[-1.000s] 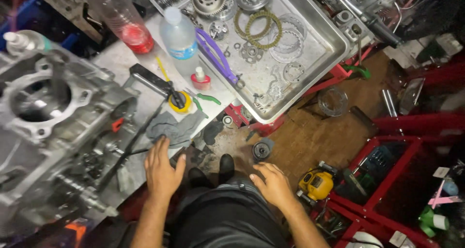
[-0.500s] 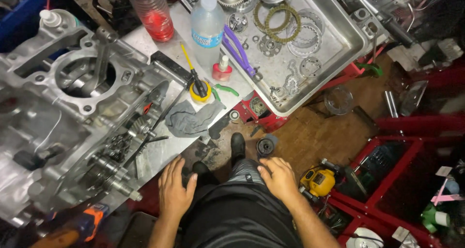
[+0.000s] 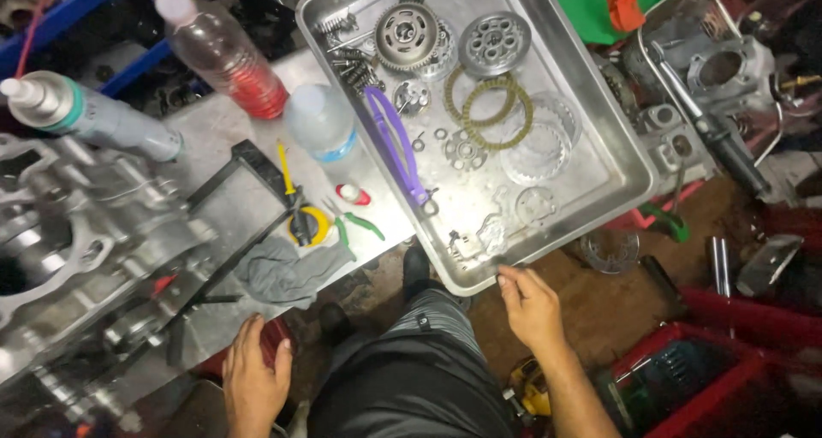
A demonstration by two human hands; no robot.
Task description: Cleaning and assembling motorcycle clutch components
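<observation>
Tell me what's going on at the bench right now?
A person sits at a workbench with an engine case on it. The right hand reaches up to the near edge of a metal tray holding clutch plates, gears and a purple tool; it holds nothing. The left hand rests low by the bench edge, empty. A grey rag and two bottles lie between.
</observation>
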